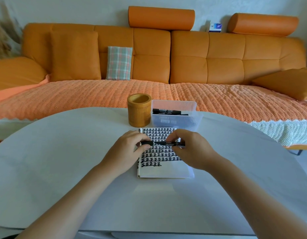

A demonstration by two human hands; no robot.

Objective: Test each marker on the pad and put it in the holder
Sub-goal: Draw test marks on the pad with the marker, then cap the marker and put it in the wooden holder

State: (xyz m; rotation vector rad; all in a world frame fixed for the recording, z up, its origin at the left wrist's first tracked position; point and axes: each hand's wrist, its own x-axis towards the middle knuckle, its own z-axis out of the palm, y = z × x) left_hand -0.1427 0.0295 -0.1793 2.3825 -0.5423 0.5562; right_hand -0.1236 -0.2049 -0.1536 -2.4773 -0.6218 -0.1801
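Note:
A black marker (168, 143) lies level above the pad (164, 171), held between both hands. My left hand (127, 149) pinches its cap end on the left. My right hand (192, 149) grips the barrel on the right. The cap and barrel look slightly parted, with the tip showing between them. The pad is white and its upper part is filled with rows of black marks. Behind it stands a round wooden holder (139, 112); no marker shows above its rim. To its right a clear plastic box (176, 118) holds several black markers (166, 111).
Everything sits on a white oval table (63, 161). Beyond its far edge runs an orange sofa (166, 57) with a woven orange cover, a plaid cushion (119, 62) and orange pillows.

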